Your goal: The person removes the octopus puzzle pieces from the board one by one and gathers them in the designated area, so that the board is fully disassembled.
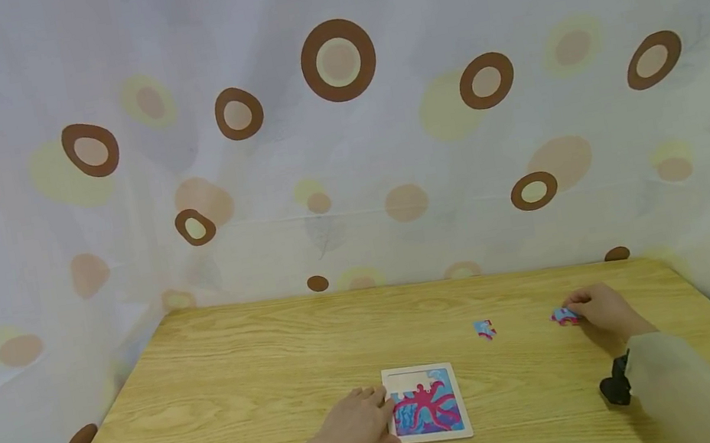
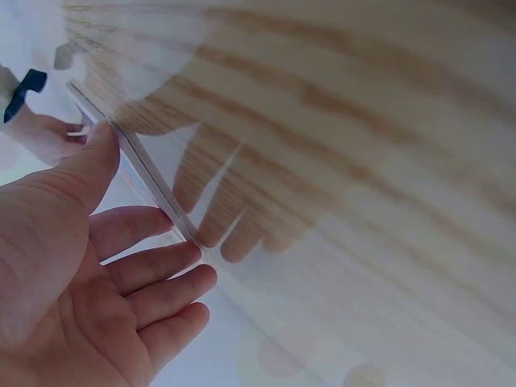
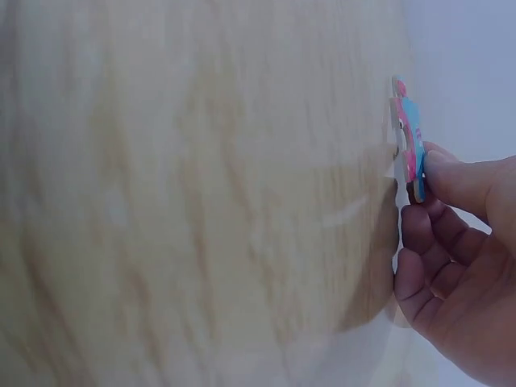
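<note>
A square octopus jigsaw puzzle [image 1: 425, 408] in a pale frame lies on the table, with a bare strip along its far side. My left hand [image 1: 353, 429] rests against the frame's left edge, thumb and fingertips touching it; in the left wrist view the fingers are loosely extended along the thin edge [image 2: 149, 173]. Off to the right, my right hand [image 1: 600, 308] pinches a blue and pink puzzle piece [image 1: 564, 316]. In the right wrist view the thumb lies on the face of this piece [image 3: 411, 141], which stands close over the tabletop with fingers beneath.
Another puzzle piece [image 1: 485, 329] lies on the wooden table [image 1: 268, 375] between the frame and my right hand. A black device [image 1: 615, 383] sits at the right wrist. A white curtain [image 1: 343, 146] with brown and yellow spots encloses the back and sides.
</note>
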{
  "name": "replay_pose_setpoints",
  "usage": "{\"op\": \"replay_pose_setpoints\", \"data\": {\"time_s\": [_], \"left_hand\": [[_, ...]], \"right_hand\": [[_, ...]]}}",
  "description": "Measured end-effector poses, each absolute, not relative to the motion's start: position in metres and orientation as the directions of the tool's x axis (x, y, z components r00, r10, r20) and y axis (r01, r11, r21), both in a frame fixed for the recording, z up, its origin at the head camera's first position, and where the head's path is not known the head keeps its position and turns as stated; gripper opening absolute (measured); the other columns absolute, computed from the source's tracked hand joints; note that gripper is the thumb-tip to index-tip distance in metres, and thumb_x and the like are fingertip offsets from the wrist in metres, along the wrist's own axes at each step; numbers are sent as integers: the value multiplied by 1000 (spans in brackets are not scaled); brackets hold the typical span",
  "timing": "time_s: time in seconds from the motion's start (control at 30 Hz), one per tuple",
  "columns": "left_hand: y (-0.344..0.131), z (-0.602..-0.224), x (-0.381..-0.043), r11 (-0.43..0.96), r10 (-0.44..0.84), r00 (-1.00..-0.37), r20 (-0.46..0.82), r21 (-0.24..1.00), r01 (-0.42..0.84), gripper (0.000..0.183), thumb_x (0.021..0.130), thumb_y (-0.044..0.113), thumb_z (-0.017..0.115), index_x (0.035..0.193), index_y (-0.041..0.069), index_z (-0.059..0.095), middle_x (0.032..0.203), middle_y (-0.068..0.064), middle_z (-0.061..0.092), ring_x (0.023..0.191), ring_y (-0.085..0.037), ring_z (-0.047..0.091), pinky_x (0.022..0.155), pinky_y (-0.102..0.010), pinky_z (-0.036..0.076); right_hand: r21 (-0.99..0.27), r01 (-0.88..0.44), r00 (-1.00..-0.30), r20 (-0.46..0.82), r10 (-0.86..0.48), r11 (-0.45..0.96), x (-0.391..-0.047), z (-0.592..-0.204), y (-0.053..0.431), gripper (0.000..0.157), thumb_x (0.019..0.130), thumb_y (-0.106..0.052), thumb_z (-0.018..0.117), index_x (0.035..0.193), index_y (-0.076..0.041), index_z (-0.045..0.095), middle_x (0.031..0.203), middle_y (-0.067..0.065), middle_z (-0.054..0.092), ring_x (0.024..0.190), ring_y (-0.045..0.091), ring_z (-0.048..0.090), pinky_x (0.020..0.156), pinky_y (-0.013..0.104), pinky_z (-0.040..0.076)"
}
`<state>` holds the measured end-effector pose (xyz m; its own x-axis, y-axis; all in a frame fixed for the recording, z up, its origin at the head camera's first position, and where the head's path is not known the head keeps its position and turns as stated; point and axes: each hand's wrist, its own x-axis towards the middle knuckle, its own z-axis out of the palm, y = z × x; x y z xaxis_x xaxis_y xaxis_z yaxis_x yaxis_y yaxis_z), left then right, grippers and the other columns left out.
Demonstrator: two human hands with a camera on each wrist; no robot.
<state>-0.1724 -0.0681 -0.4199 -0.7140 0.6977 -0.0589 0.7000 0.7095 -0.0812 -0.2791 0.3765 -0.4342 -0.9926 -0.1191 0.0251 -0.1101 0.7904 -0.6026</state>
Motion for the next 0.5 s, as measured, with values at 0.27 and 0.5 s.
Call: {"op": "replay_pose_setpoints", "data": {"time_s": [0.27,0.5], "left_hand": [[-69,-421,-173,702,707,-706,-45,-73,708,58,85,51,53,125,10,58,127,-6,53,116,-18,50,98,-31,39],[-69,-423,-174,707,702,-711,-46,-72,703,57,85,51,53,125,10,58,128,-6,53,116,-19,50,98,-31,39]], "right_hand": [[-625,-73,-995,-9,-100,777,-279,-433,380,23,95,-8,49,101,10,62,90,11,61,79,23,52,69,38,45],[-603,-101,-993,9,-120,792,-281,-424,370,33,97,-19,48,113,8,59,109,27,57,99,43,52,78,51,46]]}}
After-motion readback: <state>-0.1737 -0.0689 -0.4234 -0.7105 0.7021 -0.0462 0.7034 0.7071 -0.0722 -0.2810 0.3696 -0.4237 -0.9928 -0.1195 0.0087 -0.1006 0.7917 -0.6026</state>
